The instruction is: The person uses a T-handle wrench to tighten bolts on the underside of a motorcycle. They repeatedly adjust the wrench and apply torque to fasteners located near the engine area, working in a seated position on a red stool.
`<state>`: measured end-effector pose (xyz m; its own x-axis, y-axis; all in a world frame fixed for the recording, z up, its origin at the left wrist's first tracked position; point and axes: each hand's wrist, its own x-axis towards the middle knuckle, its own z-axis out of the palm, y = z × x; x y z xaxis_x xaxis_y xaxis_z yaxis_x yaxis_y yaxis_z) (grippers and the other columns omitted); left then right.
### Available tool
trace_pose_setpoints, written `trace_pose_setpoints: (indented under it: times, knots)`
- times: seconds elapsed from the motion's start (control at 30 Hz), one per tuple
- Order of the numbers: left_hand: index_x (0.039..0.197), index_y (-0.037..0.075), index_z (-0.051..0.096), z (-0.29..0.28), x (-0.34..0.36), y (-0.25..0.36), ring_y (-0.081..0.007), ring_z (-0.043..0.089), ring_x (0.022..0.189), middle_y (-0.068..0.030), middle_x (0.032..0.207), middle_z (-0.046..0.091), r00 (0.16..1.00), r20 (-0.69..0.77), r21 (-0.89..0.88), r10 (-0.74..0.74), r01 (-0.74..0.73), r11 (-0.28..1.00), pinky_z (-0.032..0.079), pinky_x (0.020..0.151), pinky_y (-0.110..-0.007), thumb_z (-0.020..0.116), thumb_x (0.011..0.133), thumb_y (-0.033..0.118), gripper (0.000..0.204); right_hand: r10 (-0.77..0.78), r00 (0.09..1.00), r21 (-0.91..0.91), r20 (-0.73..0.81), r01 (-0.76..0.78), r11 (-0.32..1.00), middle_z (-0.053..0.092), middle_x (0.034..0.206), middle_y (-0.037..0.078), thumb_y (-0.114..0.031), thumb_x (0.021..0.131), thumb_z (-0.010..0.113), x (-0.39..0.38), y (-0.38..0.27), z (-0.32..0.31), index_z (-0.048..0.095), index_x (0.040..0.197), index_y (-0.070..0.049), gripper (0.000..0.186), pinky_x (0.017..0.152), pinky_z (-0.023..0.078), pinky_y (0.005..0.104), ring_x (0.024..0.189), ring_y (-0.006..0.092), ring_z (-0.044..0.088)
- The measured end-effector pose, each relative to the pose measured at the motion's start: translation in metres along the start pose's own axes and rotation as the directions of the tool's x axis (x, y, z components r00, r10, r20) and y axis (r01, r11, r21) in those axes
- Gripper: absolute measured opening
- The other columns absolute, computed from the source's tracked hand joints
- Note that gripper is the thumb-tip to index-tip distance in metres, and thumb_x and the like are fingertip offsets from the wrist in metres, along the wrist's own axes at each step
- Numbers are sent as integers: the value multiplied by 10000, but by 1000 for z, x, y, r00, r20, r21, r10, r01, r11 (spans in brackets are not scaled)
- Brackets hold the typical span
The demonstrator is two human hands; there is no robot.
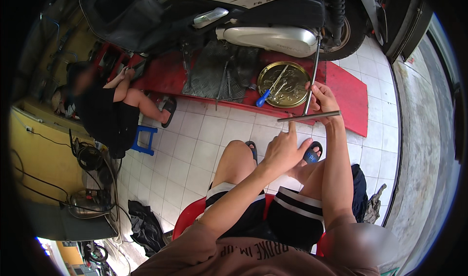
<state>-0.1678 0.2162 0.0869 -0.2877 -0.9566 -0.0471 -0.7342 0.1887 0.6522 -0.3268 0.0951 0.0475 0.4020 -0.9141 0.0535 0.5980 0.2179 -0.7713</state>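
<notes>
My right hand is wrapped round the shaft of a long T-handle wrench. The far end of the shaft meets the rear end of the silver engine cover on a scooter; whether it sits on a bolt is too small to tell. Its crossbar lies toward me. My left hand has the index finger stretched up to the crossbar's left part and the thumb apart; it grips nothing. Beyond my hands stands a round gold tray holding a blue-handled screwdriver and small metal parts.
The scooter stands over a low red platform with a dark tread plate, where thin tools lie. At left, another person sits on a blue stool. Hoses and cables hang at left. Dark cloth lies on the tiles.
</notes>
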Motion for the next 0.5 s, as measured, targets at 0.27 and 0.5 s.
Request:
trace_pose_setpoints:
  times: [0.27,0.5]
  knots:
    - [1215,9,430,11,17,15,-60,452,462,-11,678,518,964,-120,-883,-237,6,470,344,416,-216,565,979,300,398,-31,998,27,60,29,999,478,647,-38,-226,988,544,4,4,-3,580,1015,-23,208,455,294,180,485,36,386]
    - [1187,41,504,30,39,22,-83,483,685,-29,962,489,823,-554,-682,-128,-360,636,388,514,-212,569,879,-59,331,-35,999,74,-15,36,997,494,633,-31,-239,983,554,2,8,-5,586,1012,-26,217,453,299,175,486,38,385]
